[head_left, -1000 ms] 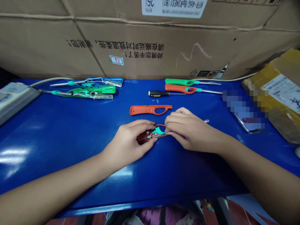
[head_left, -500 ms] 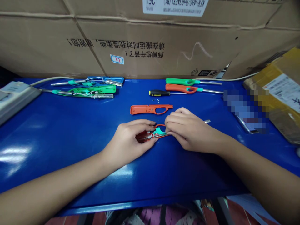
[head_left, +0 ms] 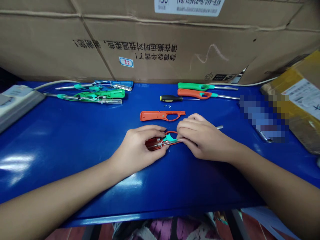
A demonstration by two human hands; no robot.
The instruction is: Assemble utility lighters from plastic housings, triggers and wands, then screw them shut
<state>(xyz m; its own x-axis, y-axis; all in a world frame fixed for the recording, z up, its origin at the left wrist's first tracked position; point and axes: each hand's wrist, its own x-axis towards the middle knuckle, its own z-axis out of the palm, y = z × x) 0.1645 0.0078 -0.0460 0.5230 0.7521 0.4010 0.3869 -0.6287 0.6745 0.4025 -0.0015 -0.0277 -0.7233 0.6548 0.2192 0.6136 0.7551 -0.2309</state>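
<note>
An opened long-nose lighter (head_left: 155, 143) lies low over the table, its red-orange half shell facing up with a clear fuel tank, a white wire and a teal trigger (head_left: 170, 137) inside. My left hand (head_left: 140, 143) is wrapped round its handle end, thumb on the near side and fingers on the far side. The fingertips of my right hand (head_left: 197, 136) pinch it just right of the trigger, hiding that part. Past my right hand the tip of its metal tube (head_left: 220, 127) shows. Just behind lies the matching orange half shell (head_left: 160, 115), hollow side up.
Small screws (head_left: 169, 107) and a black-yellow screwdriver (head_left: 172, 98) lie behind the shell. A green lighter (head_left: 192, 86) and an orange lighter (head_left: 193, 93) are at back right, opened lighters (head_left: 110, 94) at back left. A power strip (head_left: 17, 100), blurred phone (head_left: 262, 116) and cardboard box (head_left: 150, 40) surround the table.
The view has shifted slightly. Both hands stay at the lighter in nearly the same pose, with only a tiny movement of the right fingertips.
</note>
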